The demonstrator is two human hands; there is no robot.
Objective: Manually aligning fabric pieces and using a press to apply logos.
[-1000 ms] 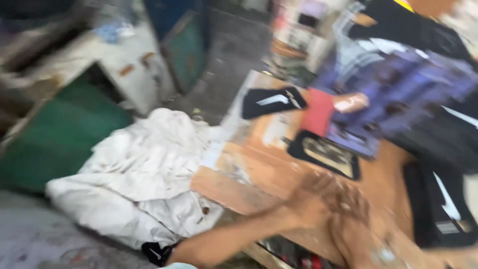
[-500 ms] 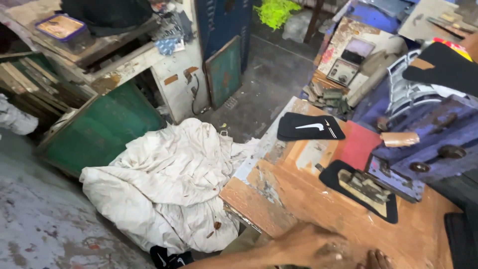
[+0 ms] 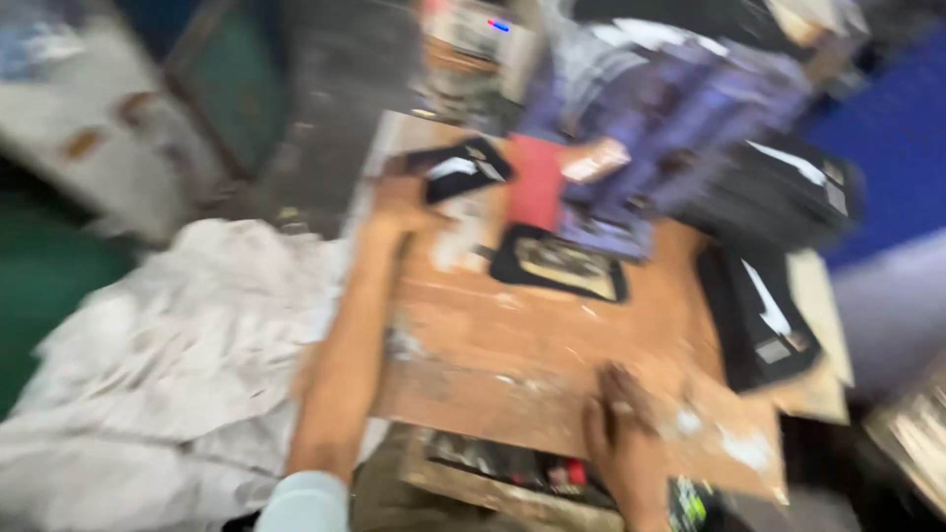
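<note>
The picture is blurred by motion. My left hand (image 3: 397, 200) is stretched out to the far left corner of the wooden table (image 3: 493, 345), right at a black cut piece with a white mark (image 3: 461, 164); the grip cannot be made out. My right hand (image 3: 619, 419) lies flat on the table's near edge, holding nothing. A red piece (image 3: 537, 182) and a black frame-shaped piece (image 3: 558, 266) lie between the two hands.
A purple-blue machine (image 3: 641, 118) stands at the back of the table. More black pieces (image 3: 759, 315) are stacked at the right. A crumpled white cloth (image 3: 168, 355) lies on the floor at the left, beside a green board (image 3: 39, 286).
My left arm has reached forward from the near edge to the black piece at the far left corner. My right hand stays near the front edge. The view has swung right.
</note>
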